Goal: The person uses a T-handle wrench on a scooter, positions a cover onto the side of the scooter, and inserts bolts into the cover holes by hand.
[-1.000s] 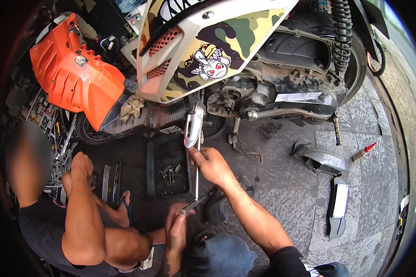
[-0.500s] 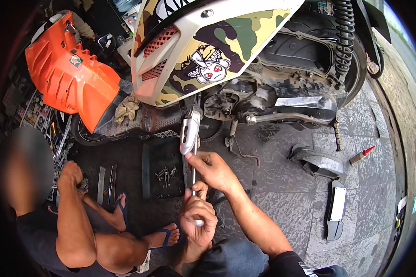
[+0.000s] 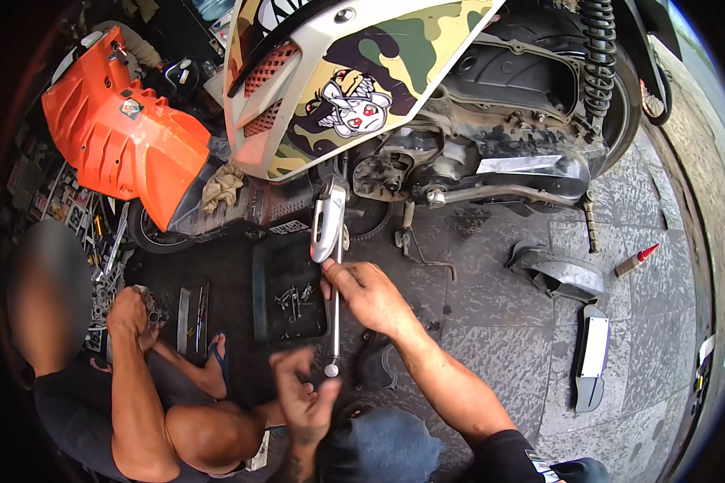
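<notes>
The metal bar (image 3: pixel 335 330) stands below the scooter's side panel (image 3: pixel 370 105), its upper part beside the silver footrest (image 3: pixel 328 221) and its lower end pointing toward the person; the right hand (image 3: pixel 368 298) is wrapped around the upper part of the bar, thumb near the footrest's lower tip; whether the thumb touches that tip cannot be told. The left hand (image 3: pixel 304 398) is spread and blurred, just beside the bar's lower end, with nothing seen in its grasp; the two hands are apart.

Handling: the bar looks stiff, fairly heavy for its thickness and not fragile; its smooth, shiny surface may slip under oily fingers; the best holds appear to be the upper part, for steadying, and the lower end, for leverage.

Edges and room: the tray (image 3: pixel 259 294) lies to the left of the bar, its near rim close by, with loose bolts (image 3: pixel 295 302) inside; a dark part (image 3: pixel 382 366) lies on the floor right of the bar's lower end; a co-worker's foot (image 3: pixel 216 370) and knee limit the left side; the widest open floor (image 3: pixel 491 298) lies to the right, reaching to the grey cover (image 3: pixel 555 272); overhead, the panel's lower edge and the footrest restrict upward movement.
</notes>
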`<state>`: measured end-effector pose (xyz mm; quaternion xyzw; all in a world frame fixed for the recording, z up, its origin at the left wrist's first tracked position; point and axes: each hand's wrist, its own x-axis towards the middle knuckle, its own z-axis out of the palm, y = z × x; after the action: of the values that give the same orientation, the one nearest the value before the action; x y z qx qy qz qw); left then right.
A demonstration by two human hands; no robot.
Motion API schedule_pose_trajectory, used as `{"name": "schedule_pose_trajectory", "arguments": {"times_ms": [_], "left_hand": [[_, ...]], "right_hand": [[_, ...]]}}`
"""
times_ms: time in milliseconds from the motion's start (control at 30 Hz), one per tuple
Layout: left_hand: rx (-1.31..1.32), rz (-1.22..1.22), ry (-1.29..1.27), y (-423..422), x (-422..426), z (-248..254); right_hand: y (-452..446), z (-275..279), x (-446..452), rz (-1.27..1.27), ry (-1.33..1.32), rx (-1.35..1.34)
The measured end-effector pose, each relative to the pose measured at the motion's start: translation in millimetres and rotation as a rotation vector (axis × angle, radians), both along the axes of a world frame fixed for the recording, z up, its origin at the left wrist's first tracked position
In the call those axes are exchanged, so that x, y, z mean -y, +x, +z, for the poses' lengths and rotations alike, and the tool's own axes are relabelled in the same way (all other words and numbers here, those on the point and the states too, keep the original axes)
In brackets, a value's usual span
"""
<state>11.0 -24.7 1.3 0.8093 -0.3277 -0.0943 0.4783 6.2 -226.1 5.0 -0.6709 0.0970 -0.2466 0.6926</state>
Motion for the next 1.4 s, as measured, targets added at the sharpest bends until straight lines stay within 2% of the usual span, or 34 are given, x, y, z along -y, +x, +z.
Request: {"name": "schedule_pose_trajectory", "arguments": {"times_ms": [33,100,133,200,267,300,333,400,467,533,600,633,667,733,767,800,867,900,933,1000,1033,1067,1133,1167,1233,1267,1333,1400], "left_hand": [[0.046,0.041,-0.111,2.3,-6.5,-11.6],[-1.428,-0.653,-0.501,4.6,-19.7,-23.6],[-1.488,-0.506,-0.511,-7.6,-3.9,-17.4],[-1.690,-0.210,-0.915,-12.0,39.4,3.8],[-2.022,-0.595,-1.466,-11.8,59.6,-1.7],[-2.078,-0.331,-1.575,-14.2,69.8,17.9],[-2.087,-0.339,-1.564,-16.9,71.2,25.6],[-2.364,-0.463,-1.791,-21.2,76.8,33.7],[-2.339,-0.300,-1.735,-16.9,76.9,32.9],[-2.027,-0.278,-1.523,-9.4,74.1,20.2],[-1.326,-0.168,-1.010,-7.1,69.2,17.7],[-1.010,-0.254,-0.807,-6.9,73.4,5.7],[-0.699,-0.224,-0.525,1.4,70.1,-4.5],[-0.159,-0.130,0.101,5.8,68.7,31.6],[0.105,-0.251,0.102,13.6,68.6,38.9],[0.113,-0.247,0.104,14.0,66.8,44.9],[-0.102,-0.127,0.368,12.4,61.7,56.6],[0.022,-0.198,0.213,28.6,54.9,31.9],[0.030,-0.194,0.208,26.5,50.1,27.4],[0.327,-0.132,0.030,17.9,40.6,20.1],[0.251,-0.037,0.008,8.1,25.0,22.0],[-0.147,0.060,-0.169,7.7,-3.9,-7.7],[-1.244,-0.642,-0.620,10.7,-10.1,-19.2],[-1.249,-0.636,-0.622,7.8,-10.6,-27.4],[-1.871,-0.105,-0.905,-14.0,38.8,2.1],[-1.876,-0.002,-1.211,-11.3,55.2,5.0],[-2.105,-0.181,-1.636,-5.5,65.8,11.4],[-2.314,-0.296,-1.694,-6.8,66.7,16.8]], "right_hand": [[1.2,-1.4,2.8,0.007,-0.042,-0.005],[4.0,-1.8,6.4,0.018,-0.046,-0.024],[3.8,-2.8,2.1,0.035,-0.048,-0.039],[8.0,-5.3,1.2,0.056,-0.041,-0.069],[13.9,-11.9,1.9,0.096,-0.031,-0.065],[16.1,-14.4,2.8,0.096,-0.041,-0.063],[15.3,-12.2,2.5,0.084,-0.044,-0.062],[11.3,-8.5,4.4,0.096,0.008,-0.001],[10.7,-13.4,5.1,0.116,0.039,-0.037],[13.8,-16.4,6.9,0.139,-0.009,-0.102],[13.6,-12.5,6.9,0.088,-0.054,-0.042],[12.2,-8.3,7.2,0.102,0.031,-0.069],[10.9,-5.1,7.1,0.119,0.120,-0.097],[8.9,-3.5,6.8,0.104,0.193,-0.045],[5.0,0.8,5.8,0.131,0.129,-0.107],[-0.8,10.2,5.2,0.156,0.061,-0.167],[1.8,9.3,1.4,0.162,0.057,-0.192],[5.7,7.1,1.4,0.158,0.050,-0.220],[10.8,-0.7,-0.9,0.161,0.043,-0.213],[20.0,-17.2,-7.0,-0.041,0.018,-0.114],[17.6,-14.3,-5.9,-0.029,0.036,-0.121],[17.9,-14.8,-5.9,-0.029,0.032,-0.119],[18.7,-14.2,-2.3,-0.017,-0.024,-0.087],[16.8,-14.1,-0.1,0.007,-0.019,-0.127],[17.5,-14.1,-3.7,0.020,0.031,-0.132],[18.3,-13.3,-4.0,0.020,0.077,-0.126],[19.0,-14.3,-2.4,0.033,0.052,-0.109],[21.1,-16.4,0.2,0.055,0.028,-0.074]]}}
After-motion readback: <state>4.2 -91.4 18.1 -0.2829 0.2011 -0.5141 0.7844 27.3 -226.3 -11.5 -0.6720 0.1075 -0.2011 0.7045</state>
